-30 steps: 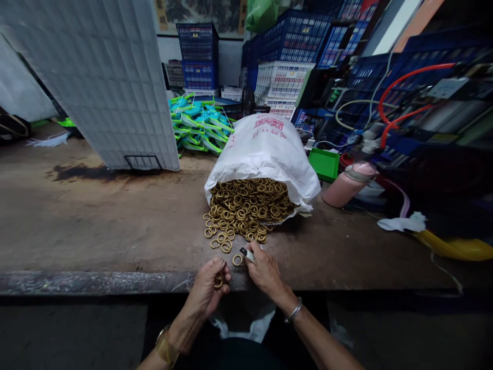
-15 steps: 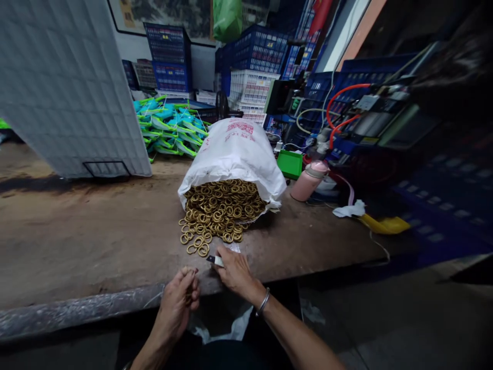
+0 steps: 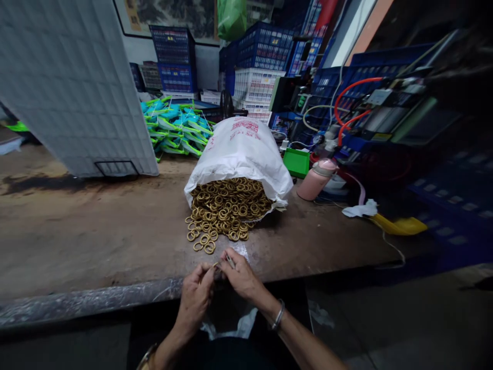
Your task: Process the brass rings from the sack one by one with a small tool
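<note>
Just above the table's front edge, my left hand (image 3: 195,295) is closed, pinching a brass-coloured ring (image 3: 215,264) between thumb and fingertips. My right hand (image 3: 241,275) meets it at the ring and is closed around a small knife-like tool (image 3: 230,261). Most of that tool is hidden by the fingers. Beyond the hands, a white woven sack (image 3: 242,149) lies on its side with its mouth towards me. A heap of brass-coloured rings (image 3: 227,205) spills out of it onto the wooden table (image 3: 115,241).
A grey-white panel (image 3: 88,92) stands at the left. Turquoise and lime-green items (image 3: 181,128) are piled behind the sack. To the right are a green tray (image 3: 296,162), a pink bottle (image 3: 318,180) and a machine with red hoses (image 3: 381,113). An open plastic bag (image 3: 246,325) hangs below the table edge.
My hands have come together, the left moving right and up. A ring now shows at its fingertips. The tool in my right hand has turned, and its dark tip no longer shows clearly.
</note>
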{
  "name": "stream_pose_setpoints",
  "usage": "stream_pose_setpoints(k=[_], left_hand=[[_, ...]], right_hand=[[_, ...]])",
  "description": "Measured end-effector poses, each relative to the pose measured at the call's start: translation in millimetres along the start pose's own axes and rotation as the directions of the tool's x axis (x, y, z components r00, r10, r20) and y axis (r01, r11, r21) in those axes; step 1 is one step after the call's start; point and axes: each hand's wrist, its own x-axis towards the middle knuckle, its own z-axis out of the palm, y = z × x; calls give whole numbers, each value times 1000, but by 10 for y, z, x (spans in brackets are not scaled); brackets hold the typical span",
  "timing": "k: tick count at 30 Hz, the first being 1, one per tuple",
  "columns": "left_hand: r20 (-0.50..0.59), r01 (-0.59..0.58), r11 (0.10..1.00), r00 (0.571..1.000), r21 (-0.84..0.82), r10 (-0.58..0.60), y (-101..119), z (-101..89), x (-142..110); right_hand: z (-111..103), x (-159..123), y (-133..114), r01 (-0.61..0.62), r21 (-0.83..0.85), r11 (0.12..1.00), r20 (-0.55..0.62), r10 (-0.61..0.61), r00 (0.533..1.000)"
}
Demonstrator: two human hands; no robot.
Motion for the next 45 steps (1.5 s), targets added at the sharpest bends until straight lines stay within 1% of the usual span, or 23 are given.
stream_pose_setpoints(k=[2,3,4,5,6,7,9,11,13,16,24,31,35,36,38,41,43,45], left_hand=[[22,-162,984,987,74,160,43,5,-21],[32,-221,970,975,98,218,64,10,-31],[36,-254,960,967,115,252,80,14,-38],[39,-259,958,966,121,256,89,16,-42],[41,-235,965,972,114,231,92,17,-42],[51,-182,979,983,96,178,89,14,-40],[83,-26,999,996,37,23,72,6,-30],[130,113,993,986,-35,-107,56,-4,-21],[177,170,979,973,-109,-150,54,-7,-17],[223,206,958,961,-197,-161,70,-3,-23],[232,226,919,960,-322,-154,82,-17,-41],[238,244,898,957,-366,-163,92,-26,-37],[252,222,891,959,-395,-128,97,-45,-28],[247,214,891,962,-400,-121,96,-53,-26],[228,202,895,967,-399,-117,94,-65,-23],[195,190,907,973,-376,-123,96,-68,-27],[178,185,917,976,-353,-129,95,-62,-33],[163,174,929,979,-326,-126,90,-56,-40]], right_hand=[[-1,5,10,-1,13,1000,10,1,1000],[0,9,14,6,2,1000,5,-6,1000],[1,13,15,10,-11,1000,2,-10,1000],[3,18,14,4,-22,1000,-1,-4,1000],[5,23,12,-7,-31,1000,0,7,1000],[6,27,9,-17,-35,999,0,17,1000],[7,31,3,-25,-45,999,-7,25,1000],[5,31,1,-25,-55,998,-16,25,1000],[2,27,3,-20,-59,998,-13,19,1000],[0,26,5,-11,-51,999,3,11,1000],[2,35,-24,-17,-6,1000,10,17,1000],[18,34,-14,-9,49,999,18,8,1000],[19,36,5,-43,67,997,-5,43,999],[18,32,9,-44,45,998,-16,45,999],[17,14,11,-4,-61,998,-30,2,1000],[25,-26,0,89,-249,964,32,-84,996],[36,-47,-12,108,-315,943,76,-89,993],[46,-56,-21,104,-365,925,83,-80,993]])
